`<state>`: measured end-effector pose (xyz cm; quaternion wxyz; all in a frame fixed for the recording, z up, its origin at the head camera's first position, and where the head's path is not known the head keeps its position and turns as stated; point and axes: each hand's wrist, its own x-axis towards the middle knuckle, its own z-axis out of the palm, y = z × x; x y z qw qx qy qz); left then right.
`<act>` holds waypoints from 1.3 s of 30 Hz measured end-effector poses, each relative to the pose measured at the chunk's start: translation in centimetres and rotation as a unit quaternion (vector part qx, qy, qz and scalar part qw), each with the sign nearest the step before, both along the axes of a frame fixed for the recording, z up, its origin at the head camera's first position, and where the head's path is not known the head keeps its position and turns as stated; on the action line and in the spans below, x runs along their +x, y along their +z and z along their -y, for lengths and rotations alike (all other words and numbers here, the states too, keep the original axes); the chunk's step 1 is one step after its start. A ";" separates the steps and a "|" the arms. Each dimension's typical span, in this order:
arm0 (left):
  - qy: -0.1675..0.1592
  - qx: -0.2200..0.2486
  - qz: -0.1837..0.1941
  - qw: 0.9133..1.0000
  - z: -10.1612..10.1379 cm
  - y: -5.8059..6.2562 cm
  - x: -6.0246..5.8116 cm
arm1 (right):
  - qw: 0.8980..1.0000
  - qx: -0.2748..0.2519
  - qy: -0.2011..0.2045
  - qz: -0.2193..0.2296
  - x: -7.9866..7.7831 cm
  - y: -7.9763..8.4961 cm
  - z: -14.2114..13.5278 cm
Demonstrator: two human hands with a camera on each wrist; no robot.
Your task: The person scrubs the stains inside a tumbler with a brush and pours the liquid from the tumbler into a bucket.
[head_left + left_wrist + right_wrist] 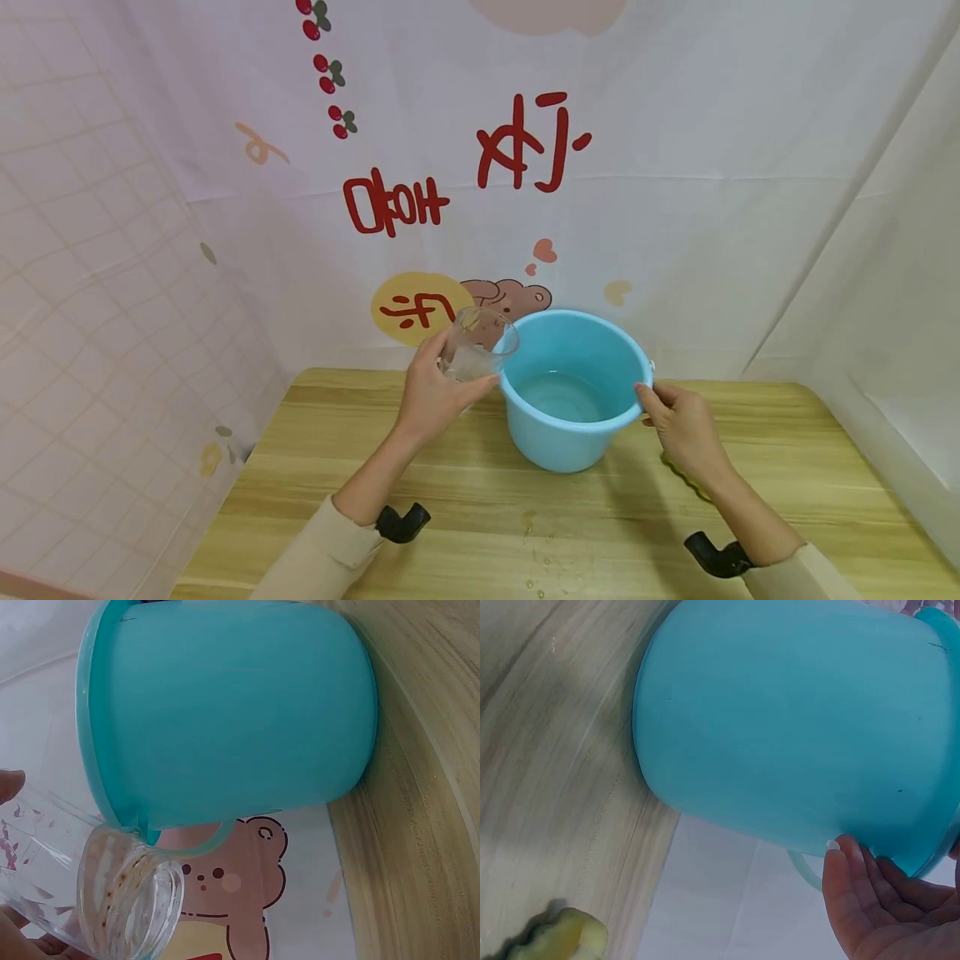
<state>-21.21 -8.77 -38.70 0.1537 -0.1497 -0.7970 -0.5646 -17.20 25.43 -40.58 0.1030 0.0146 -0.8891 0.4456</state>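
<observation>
A light blue plastic bucket (558, 450) stands on the table with some water (562, 396) in the bottom. My right hand (686, 429) grips its rim on the right side, thumb over the edge; in the right wrist view the fingers (847, 892) lie against the outer wall under the rim. My left hand (435, 396) holds a clear drinking glass (480, 346), tilted with its mouth toward the bucket's left rim. Pink marks and a thick base (154, 911) with brown specks on it show in the left wrist view.
The wood-grain table (337, 483) has wet drops near its front. A yellow-green thing with a wavy edge (581, 934) lies to the right, partly behind my right forearm. A printed white cloth (697, 208) hangs close behind the bucket, and more cloth flanks both sides.
</observation>
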 end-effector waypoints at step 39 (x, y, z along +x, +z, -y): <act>0.026 -0.160 -0.012 0.987 -2.2 2.9 -0.7 | 1.000 -0.003 -0.009 -0.017 -0.1 -0.4 -0.1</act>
